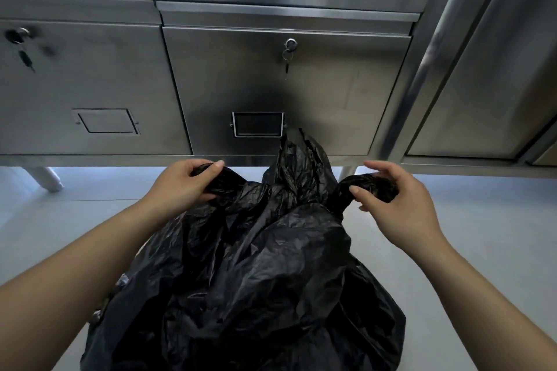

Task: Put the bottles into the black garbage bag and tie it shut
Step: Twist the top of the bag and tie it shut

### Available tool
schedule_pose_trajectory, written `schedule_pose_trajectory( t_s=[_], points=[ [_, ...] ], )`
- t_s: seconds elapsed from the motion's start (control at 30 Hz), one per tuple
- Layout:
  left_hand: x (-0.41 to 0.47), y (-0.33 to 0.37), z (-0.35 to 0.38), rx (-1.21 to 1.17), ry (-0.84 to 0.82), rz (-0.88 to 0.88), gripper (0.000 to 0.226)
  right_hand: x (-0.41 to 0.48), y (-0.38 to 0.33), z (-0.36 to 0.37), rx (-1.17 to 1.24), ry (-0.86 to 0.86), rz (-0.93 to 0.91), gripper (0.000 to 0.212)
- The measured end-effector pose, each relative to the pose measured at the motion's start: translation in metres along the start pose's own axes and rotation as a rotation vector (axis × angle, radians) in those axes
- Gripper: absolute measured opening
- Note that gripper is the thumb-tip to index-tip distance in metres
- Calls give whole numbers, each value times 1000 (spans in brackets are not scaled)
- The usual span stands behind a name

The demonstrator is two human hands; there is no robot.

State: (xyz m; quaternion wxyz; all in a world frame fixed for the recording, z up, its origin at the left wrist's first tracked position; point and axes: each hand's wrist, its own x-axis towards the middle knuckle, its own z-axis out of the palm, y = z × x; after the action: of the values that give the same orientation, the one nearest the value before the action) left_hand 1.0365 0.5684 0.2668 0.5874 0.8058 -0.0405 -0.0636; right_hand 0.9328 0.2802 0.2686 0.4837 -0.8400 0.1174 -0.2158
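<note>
The black garbage bag [256,274] stands bulging on the pale floor in front of me, its top gathered into bunches. My left hand [180,181] grips a twisted bunch of the bag's rim at the upper left. My right hand [398,199] pinches another twisted bunch at the upper right. A loose flap of the bag [298,153] sticks up between the two hands. No bottles are visible; the bag's inside is hidden.
A stainless steel cabinet [331,84] with locked doors rises just behind the bag, keys hanging from a lock [290,45]. A second lock [16,36] is on the left door. A metal post [434,63] runs at the right. A white pipe [45,179] shows under the cabinet.
</note>
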Motion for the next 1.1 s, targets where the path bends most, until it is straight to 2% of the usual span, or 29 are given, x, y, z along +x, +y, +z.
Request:
schedule_pose_trajectory(
  t_s=[0.13,0.23,0.37,0.5,0.63,0.73,0.83,1.03,1.1],
  points=[
    [4,17,-10,66,112,183,6,9,-12,-2,46,109,-10,27],
    [5,30,-6,22,112,247,10,13,-20,-7,64,118,-26,20],
    [-1,28,10,88,-45,279,16,10,-25,-2,118,18,-60,27],
    [-11,19,26,148,-190,323,13,2,-25,11,331,-139,-46,37],
    [-17,15,41,65,-233,292,11,-4,-22,20,414,-196,-26,27],
    [-21,15,51,-1,-234,280,16,-9,-19,28,369,-205,-37,17],
    [-23,13,59,-43,-226,261,10,-12,-18,38,326,-231,-59,16],
    [-31,11,66,-126,-317,206,20,-18,-10,55,278,-221,-28,16],
    [-35,10,67,-121,-332,219,31,-20,-8,58,244,-213,-21,16]
  ],
)
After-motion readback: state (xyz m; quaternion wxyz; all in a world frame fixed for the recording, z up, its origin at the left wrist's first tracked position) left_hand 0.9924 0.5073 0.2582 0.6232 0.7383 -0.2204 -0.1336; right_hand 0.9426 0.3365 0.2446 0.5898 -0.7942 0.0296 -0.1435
